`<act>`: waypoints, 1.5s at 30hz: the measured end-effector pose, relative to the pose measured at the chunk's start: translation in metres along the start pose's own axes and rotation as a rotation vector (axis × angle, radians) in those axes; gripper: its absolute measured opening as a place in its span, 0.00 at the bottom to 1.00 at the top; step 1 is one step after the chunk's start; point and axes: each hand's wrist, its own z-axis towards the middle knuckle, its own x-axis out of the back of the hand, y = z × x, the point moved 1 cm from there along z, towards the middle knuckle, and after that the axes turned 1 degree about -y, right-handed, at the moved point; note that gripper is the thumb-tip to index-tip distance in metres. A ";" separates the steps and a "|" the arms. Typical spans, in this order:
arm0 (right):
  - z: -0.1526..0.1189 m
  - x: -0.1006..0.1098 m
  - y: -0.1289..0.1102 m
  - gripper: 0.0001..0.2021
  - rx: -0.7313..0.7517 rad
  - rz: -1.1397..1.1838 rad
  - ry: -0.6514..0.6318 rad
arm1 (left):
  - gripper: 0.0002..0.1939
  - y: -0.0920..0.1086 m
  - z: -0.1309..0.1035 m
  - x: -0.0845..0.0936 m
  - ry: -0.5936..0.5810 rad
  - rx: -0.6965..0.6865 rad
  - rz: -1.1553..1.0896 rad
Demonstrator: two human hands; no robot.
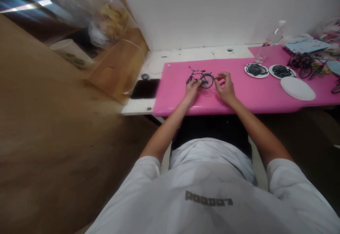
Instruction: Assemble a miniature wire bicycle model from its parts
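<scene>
A small black model bicycle [203, 75] stands over the pink table cover, handlebar to the left and rear wheel to the right. My left hand [192, 90] grips it low at the middle of the frame, thumb on the near side. My right hand [225, 88] is at the rear wheel, its thumb and index finger bent together in a pinch by the wheel's back edge. Whether a tiny part sits between those fingertips is too small to make out.
White plates with dark small parts [256, 70] [282, 71] lie to the right, near a blank white plate [298, 88]. More model bicycles [305, 63] cluster beyond them. A clear bottle [271, 40] stands behind. A black flat object [145, 88] lies left, beside a wooden box [119, 65].
</scene>
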 end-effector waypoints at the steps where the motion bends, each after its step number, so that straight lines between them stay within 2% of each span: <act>1: 0.001 -0.002 -0.002 0.25 -0.040 0.053 -0.026 | 0.15 0.003 -0.001 0.000 -0.023 0.014 -0.013; 5: 0.003 -0.009 -0.008 0.27 -0.144 0.259 -0.156 | 0.14 0.013 -0.007 0.000 -0.134 0.066 -0.040; 9: 0.002 -0.012 -0.012 0.26 -0.196 0.363 -0.221 | 0.16 0.016 -0.009 0.000 -0.174 0.090 -0.025; 19: 0.004 0.000 -0.041 0.21 -0.254 0.480 -0.216 | 0.18 0.013 -0.011 0.003 -0.234 0.105 -0.051; 30: 0.006 0.000 -0.050 0.30 -0.307 0.603 -0.146 | 0.15 0.021 -0.021 0.000 -0.349 0.193 -0.120; 34: 0.008 0.004 -0.053 0.31 -0.318 0.605 -0.162 | 0.16 0.022 -0.023 -0.001 -0.393 0.207 -0.152; 37: 0.009 0.005 -0.056 0.31 -0.323 0.610 -0.177 | 0.17 0.022 -0.024 0.000 -0.390 0.209 -0.137; 41: 0.007 0.002 -0.061 0.32 -0.339 0.635 -0.232 | 0.18 0.022 -0.023 0.002 -0.362 0.139 -0.066; 45: 0.004 0.001 -0.068 0.32 -0.266 0.565 -0.206 | 0.18 0.018 -0.021 0.005 -0.335 0.086 -0.004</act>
